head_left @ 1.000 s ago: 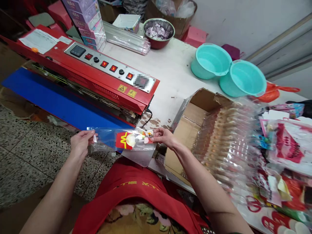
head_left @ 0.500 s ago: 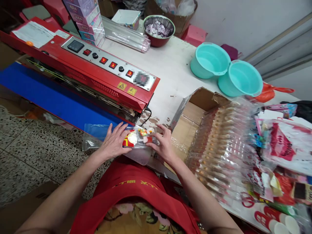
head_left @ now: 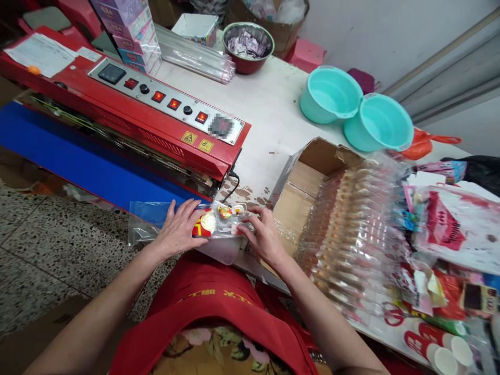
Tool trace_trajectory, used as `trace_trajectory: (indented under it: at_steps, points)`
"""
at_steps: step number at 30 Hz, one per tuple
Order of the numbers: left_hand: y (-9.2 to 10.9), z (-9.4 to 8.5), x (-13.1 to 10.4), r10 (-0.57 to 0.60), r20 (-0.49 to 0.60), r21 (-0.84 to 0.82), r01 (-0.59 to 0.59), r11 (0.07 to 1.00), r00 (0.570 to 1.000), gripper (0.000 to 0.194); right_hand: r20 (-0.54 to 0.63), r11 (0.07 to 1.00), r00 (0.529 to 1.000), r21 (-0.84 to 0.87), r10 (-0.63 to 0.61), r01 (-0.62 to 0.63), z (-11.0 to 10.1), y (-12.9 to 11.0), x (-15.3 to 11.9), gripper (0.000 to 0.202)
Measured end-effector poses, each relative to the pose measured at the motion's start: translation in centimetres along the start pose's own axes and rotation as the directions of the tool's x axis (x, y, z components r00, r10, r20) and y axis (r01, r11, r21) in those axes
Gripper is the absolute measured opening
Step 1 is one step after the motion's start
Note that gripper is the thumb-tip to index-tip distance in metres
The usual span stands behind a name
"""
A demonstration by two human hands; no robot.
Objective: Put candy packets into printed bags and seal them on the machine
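My left hand [head_left: 177,229] is closed around a clear plastic bag [head_left: 140,224], thumb along the near edge and fingers over the far edge. The bag's loose end extends left over the blue belt. A clear moulded tray [head_left: 224,225] lies partly inside it, carrying a red-and-yellow piece with a pale round top [head_left: 206,224], a small multicoloured toy piece [head_left: 224,211] and a white piece with an orange-yellow centre [head_left: 237,209]. Around the tray's right end my right hand [head_left: 263,232] is closed, thumb and fingertips gripping its edges. Below lies a frosted plastic surface [head_left: 221,251].
A red sealing machine [head_left: 156,122] with a blue belt [head_left: 89,166] stands left. To the right, a cardboard box [head_left: 299,195] holds several packed clear trays [head_left: 344,224]. Two turquoise basins [head_left: 332,94], a metal bowl of sachets [head_left: 248,47] and red-handled scissors [head_left: 394,314] are also around.
My right fingers have drawn closer together on the tray's right end. The left hand keeps its hold on the bag. The whole view has shifted slightly.
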State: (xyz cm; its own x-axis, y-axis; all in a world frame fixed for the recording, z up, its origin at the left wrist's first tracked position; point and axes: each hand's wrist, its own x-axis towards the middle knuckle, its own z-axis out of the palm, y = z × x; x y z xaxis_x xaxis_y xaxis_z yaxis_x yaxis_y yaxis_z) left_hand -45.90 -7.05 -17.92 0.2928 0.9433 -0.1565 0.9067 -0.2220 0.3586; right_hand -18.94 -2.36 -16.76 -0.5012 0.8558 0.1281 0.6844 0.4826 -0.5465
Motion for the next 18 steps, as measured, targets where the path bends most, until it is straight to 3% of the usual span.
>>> trace_trajectory:
  at_steps: [2, 5, 10, 13, 16, 18]
  points:
    - [0.0, 0.0, 0.0, 0.001, 0.004, 0.002, -0.001, 1.0, 1.0, 0.07, -0.087, 1.0, 0.996, 0.006, 0.018, -0.018, 0.6, 0.3, 0.4, 0.013]
    - [-0.1, -0.1, 0.0, 0.001, 0.001, -0.01, -0.001, 1.0, 1.0, 0.069, -0.104, 0.999, 0.994, -0.007, 0.047, -0.048, 1.2, 1.1, 1.5, 0.01]
    - [0.0, -0.1, 0.0, 0.004, -0.016, -0.028, -0.004, 1.0, 1.0, 0.069, -0.012, 1.0, 1.0, 0.01, 0.012, -0.012, 0.7, 1.5, 2.4, 0.007]
    - [-0.1, -0.1, 0.0, 0.005, -0.014, -0.021, -0.005, 1.0, 1.0, 0.07, 0.08, 0.996, 0.997, -0.082, -0.018, 0.025, -0.2, 1.2, 1.8, 0.008]
    - [-0.2, 0.0, -0.1, 0.009, -0.009, -0.019, -0.009, 1.0, 1.0, 0.07, 0.167, 0.992, 0.986, -0.128, 0.018, 0.004, -0.7, 0.7, 1.5, 0.007]
    - [-0.3, 0.1, -0.1, 0.013, -0.004, -0.02, -0.013, 1.0, 1.0, 0.071, 0.15, 0.997, 0.988, -0.076, 0.04, -0.028, -0.6, 0.2, 1.8, 0.015]
